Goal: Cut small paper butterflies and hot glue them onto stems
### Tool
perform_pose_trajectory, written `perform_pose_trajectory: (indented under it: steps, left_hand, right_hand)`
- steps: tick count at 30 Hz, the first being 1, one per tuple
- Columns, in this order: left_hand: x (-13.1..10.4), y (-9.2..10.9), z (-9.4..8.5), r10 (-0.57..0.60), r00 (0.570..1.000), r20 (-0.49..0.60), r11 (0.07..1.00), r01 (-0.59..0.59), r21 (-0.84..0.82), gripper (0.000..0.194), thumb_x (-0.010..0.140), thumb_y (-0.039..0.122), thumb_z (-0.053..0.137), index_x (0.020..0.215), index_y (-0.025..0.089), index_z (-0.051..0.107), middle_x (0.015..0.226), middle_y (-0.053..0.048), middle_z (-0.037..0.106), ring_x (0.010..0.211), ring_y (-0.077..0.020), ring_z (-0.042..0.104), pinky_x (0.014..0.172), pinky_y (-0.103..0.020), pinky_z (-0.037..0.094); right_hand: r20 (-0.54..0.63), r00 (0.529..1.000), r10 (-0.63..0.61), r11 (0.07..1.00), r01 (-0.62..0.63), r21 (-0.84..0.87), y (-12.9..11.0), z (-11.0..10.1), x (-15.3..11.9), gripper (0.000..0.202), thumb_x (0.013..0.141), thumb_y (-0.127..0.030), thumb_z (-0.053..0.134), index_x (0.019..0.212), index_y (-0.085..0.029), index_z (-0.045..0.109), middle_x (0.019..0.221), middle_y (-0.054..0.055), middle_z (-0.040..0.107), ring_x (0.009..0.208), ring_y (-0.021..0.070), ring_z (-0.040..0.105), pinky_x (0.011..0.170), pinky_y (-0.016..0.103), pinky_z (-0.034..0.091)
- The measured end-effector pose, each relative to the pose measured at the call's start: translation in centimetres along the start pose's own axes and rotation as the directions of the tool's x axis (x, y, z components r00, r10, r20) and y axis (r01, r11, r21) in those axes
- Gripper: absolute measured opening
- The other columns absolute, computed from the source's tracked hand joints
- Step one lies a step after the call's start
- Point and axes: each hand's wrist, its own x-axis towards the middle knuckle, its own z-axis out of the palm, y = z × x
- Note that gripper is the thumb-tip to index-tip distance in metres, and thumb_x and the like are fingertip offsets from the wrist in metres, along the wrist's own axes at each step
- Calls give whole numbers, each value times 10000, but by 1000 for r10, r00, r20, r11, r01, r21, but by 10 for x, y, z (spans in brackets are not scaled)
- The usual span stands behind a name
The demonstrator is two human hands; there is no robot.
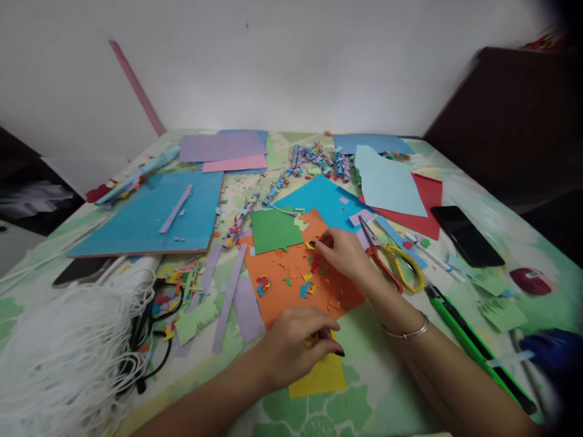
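My right hand (344, 252) is over the upper right of an orange paper sheet (277, 309), its fingertips drawn together in a pinch by small paper cut-outs; whatever they hold is too small to make out. Closer to me, my left hand (296, 346) is loosely curled, thumb and fingers apart, above a yellow paper (323, 376). Small cut-outs lie on the orange sheet, including a red one (263, 284) and a blue one (306, 288). A green paper (276, 230) overlaps the sheet's top edge.
Scissors (376, 246) with red and yellow handles and a green cutter (478, 346) lie right, near a black phone (467, 235). White string (68, 358) heaps up at left, before a blue board (150, 212). Decorated paper rolls (319, 158) stand at the back.
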Motion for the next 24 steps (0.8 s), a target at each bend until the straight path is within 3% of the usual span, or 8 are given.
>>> perform_pose_trajectory:
  steps: [4,6,10,12,14,17,21,24]
  left_hand:
    - [0,0,0,63,998,-12,993,-62,96,132,836,264,625,848,137,658,656,-30,666,621,-132,610,599,-242,477]
    - [3,-2,-7,55,995,-79,984,-40,173,119,852,257,600,842,152,655,697,-34,678,664,-141,620,635,-255,484]
    - [16,-16,-42,-50,949,-310,913,170,372,124,859,159,538,911,171,650,885,-56,706,827,-170,635,758,-296,495]
    - [26,-27,-64,-136,927,-349,816,305,491,193,853,112,495,955,165,650,967,-75,696,935,-213,615,830,-355,479]
    - [37,-37,-82,-205,924,-322,746,361,559,213,822,82,501,945,158,657,987,-82,692,956,-228,610,865,-383,464]
    - [53,-49,-99,-270,945,-186,713,326,621,223,787,89,554,979,138,658,998,-99,691,929,-228,613,861,-376,459]
    - [69,-57,-104,-317,947,-46,709,269,652,169,744,159,636,908,156,679,940,-81,687,886,-211,607,801,-325,461]
    - [73,-59,-105,-337,941,-7,732,266,628,86,703,166,665,785,167,691,831,-55,673,803,-184,598,730,-289,454]
  right_hand:
    - [39,999,8,1000,-9,19,-3,8,5,47,731,-188,639,732,-174,594,712,50,645,639,161,535,552,265,310]
    - [49,999,7,999,-9,43,-3,9,6,57,713,-130,620,715,-178,588,694,31,639,634,150,531,559,258,313]
    - [47,999,8,993,-13,113,-3,8,5,77,695,-102,599,688,-178,588,648,12,630,612,137,537,561,251,328]
    - [30,999,10,988,-15,157,-3,6,4,66,692,-113,598,689,-178,591,665,14,643,628,140,555,571,252,346]
    - [11,1000,16,977,-18,212,-2,3,2,46,701,-133,590,708,-178,596,700,19,661,645,143,579,581,251,377]
    - [-14,1000,18,957,-13,289,1,0,-2,48,722,-165,575,755,-173,608,730,30,679,648,140,603,592,253,425]
    - [-43,999,23,901,-2,434,8,-3,-10,99,718,-223,598,790,-174,645,752,47,698,656,154,623,609,277,467]
    - [-30,998,46,840,-23,541,10,-5,-17,114,700,-248,621,779,-173,656,757,51,700,673,165,638,629,292,486]
